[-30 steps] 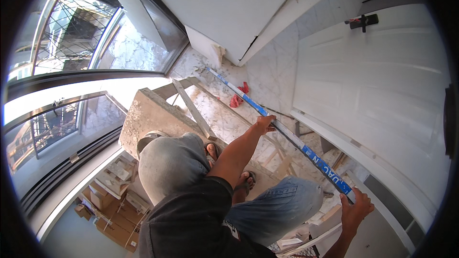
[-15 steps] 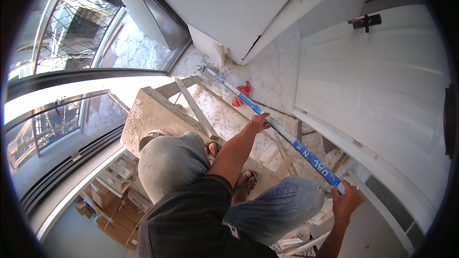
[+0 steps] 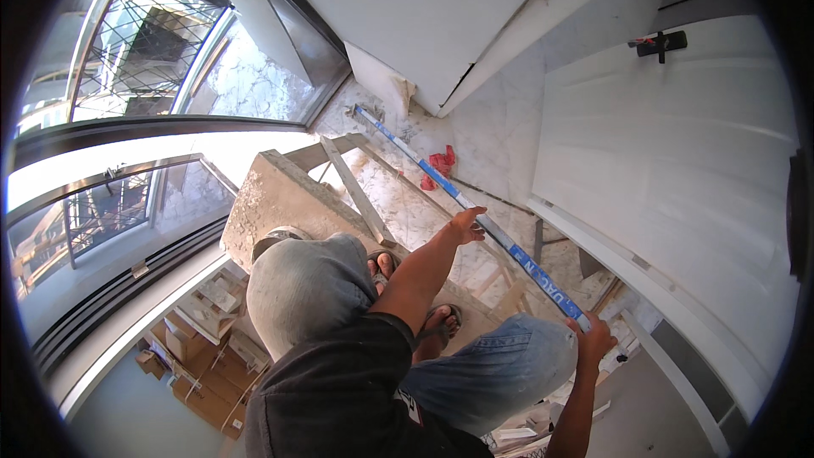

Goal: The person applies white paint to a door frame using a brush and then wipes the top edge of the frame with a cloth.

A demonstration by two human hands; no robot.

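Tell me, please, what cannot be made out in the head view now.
In the head view:
Blue-and-white bar: near end partly covered by the right hand.
Left hand: its underside, hidden by the hand itself.
Right forearm: cut off by the lower edge.
Red crumpled item: partly behind the bar, too small to tell its material.

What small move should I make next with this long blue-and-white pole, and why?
I'd probably close your left hand more firmly around the pole: it looks only loosely placed near the middle, while your right hand is at the near end and a long stretch reaches out past the left hand.
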